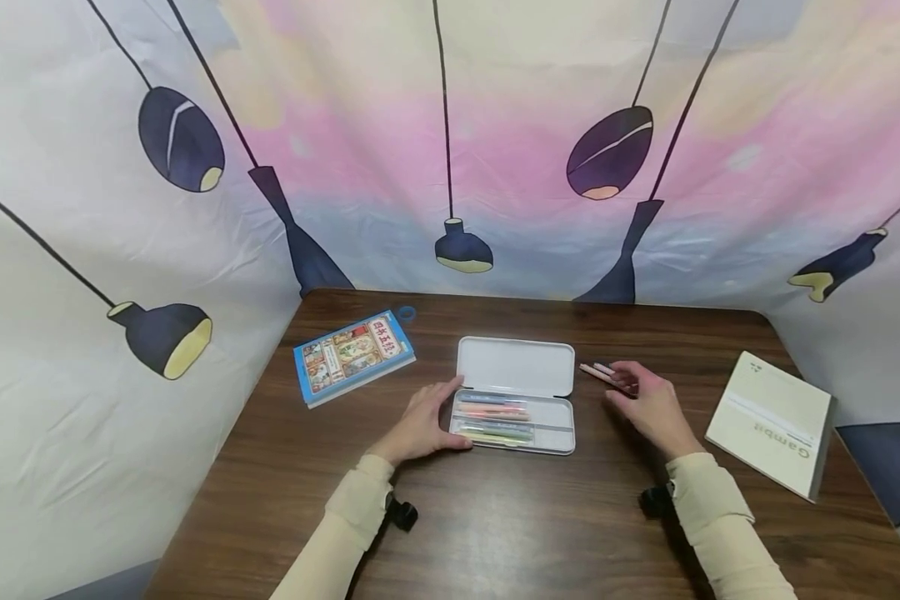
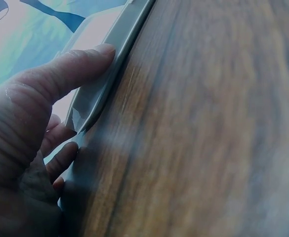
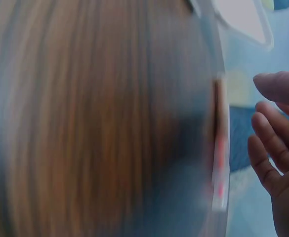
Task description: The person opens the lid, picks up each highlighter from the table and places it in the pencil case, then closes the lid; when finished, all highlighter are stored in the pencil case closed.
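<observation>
Nearest the camera you've got two cream sleeves, left (image 1: 330, 525) and right (image 1: 727, 525), both angling inward from the bottom edge, each with a black wrist camera mount (image 1: 403, 514) on it. Between the hands, mid-table, sits a white pencil case (image 1: 555, 438), wide open, lid (image 1: 516, 367) tipped back. Clear packs of coloured pens (image 1: 492, 408) fill most of its left side. The left hand (image 1: 423, 421) grips that left end, thumb along the front wall, fingers reaching round the side, index up near the hinge. Just right of the case, a couple of loose pens (image 1: 594, 372) lie on the wood. The right hand (image 1: 648, 408) hovers over them, palm down, fingers loosely bent; the wrist cam shows thumb and fingertips spread, with a gap to the pens. Further out: a blue picture-cover book (image 1: 356, 354) and blue ring (image 1: 406, 319) back left, a cream notebook (image 1: 772, 417) far right, all on a dark wood table (image 1: 510, 525), lamp-print cloth (image 1: 390, 125) behind.
</observation>
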Demonstrator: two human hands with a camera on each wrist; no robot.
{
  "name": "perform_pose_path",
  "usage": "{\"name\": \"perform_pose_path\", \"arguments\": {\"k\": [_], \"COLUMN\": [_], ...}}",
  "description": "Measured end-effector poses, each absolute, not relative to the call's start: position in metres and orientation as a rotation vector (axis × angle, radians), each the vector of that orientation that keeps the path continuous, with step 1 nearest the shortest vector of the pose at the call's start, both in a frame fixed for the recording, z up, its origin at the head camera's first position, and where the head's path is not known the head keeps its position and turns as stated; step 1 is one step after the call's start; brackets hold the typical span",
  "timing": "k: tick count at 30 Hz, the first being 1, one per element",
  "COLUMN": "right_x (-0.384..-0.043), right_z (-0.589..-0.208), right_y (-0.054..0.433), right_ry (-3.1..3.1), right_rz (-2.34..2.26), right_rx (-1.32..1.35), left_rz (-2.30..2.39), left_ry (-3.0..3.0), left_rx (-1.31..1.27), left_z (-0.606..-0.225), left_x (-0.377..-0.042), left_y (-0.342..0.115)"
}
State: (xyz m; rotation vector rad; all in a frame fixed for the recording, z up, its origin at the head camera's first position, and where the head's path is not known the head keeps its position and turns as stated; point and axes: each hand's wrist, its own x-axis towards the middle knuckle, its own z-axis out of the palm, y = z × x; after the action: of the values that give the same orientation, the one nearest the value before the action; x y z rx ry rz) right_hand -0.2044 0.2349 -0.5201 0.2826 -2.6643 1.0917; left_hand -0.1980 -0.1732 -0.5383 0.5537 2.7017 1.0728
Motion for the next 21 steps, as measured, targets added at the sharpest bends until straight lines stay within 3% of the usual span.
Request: {"name": "perform_pose_path", "arguments": {"k": [6,21], "right_x": [-0.195,-0.194], "right_z": [-0.523,-0.531], "right_y": [0.267,0.276], "right_ry": [-2.71,-2.775], "right_rz": [1.057,0.985], "right_rx": [0.204,0.179], "left_rz": [1.061,1.058], "left_ry": [2.687,2.695], "left_rx": [0.53,0.54], "left_z": [-0.54,-0.541], "left_x": [-0.2,-0.201], "left_y": [-0.172,-0.173]}}
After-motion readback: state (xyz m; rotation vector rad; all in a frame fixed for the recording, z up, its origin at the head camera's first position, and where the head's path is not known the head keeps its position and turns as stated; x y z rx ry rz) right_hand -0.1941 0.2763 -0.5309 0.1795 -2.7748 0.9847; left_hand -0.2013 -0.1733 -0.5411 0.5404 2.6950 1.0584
